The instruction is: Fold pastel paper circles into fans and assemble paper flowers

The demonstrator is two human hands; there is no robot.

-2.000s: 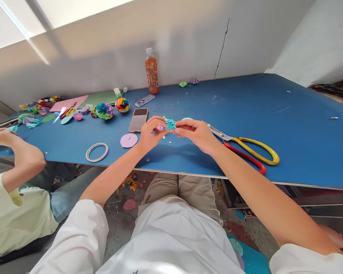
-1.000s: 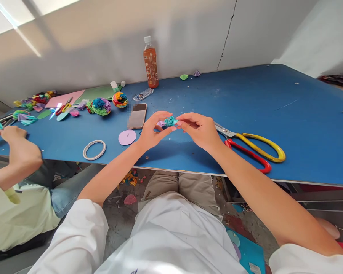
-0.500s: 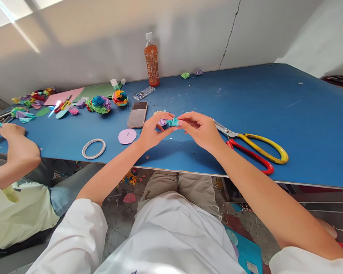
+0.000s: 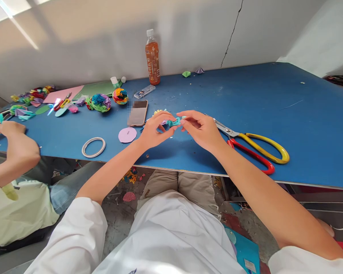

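In the head view, the left hand point(image 4: 153, 131) and the right hand point(image 4: 201, 129) met above the near part of the blue bench point(image 4: 274, 102), and both were pinched on a small teal paper piece point(image 4: 173, 122) held between their fingertips, just clear of the bench top. The left grip was clenched on its left side with thumb and forefinger, a scrap of lilac paper showing at those fingers; the right grip was closed on its right side, the other fingers curled loosely.

Just to the right of the right hand lay large scissors point(image 4: 254, 146) with 1 yellow and 1 red handle, blades pointing towards the hands. To the left of the left hand lay a lilac paper disc point(image 4: 127, 134), and further left a white tape ring point(image 4: 93, 147). A phone point(image 4: 138, 113) lay face up just behind the disc. Behind it sat a multicoloured paper ball point(image 4: 120, 96), a ruffled paper flower point(image 4: 100, 102) and a clear small case point(image 4: 144, 91). A bottle of orange drink point(image 4: 152, 58) stood upright near the wall. At the far left lay pink and green sheets point(image 4: 82, 91) with coloured paper scraps about them.

At the left edge, another person's hand point(image 4: 5, 127) held a small teal piece over the bench corner
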